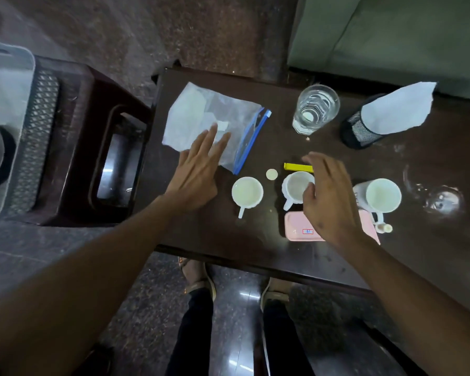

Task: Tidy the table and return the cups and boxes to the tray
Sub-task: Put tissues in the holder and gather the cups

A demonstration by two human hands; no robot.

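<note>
Cups crowd the worktop [255,240]: my right hand [329,196] hovers open over the middle cup [296,187], left hand [198,172] flat, empty, on the zip bag [215,118]. Pink tray [296,226] lies just beside; a careless grab could tip neighbouring cups.

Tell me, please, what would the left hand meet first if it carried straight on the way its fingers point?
Most likely the clear zip bag: the left hand points up and away, its fingertips already over the bag's near edge. Whether they touch it yet is unclear.
</note>
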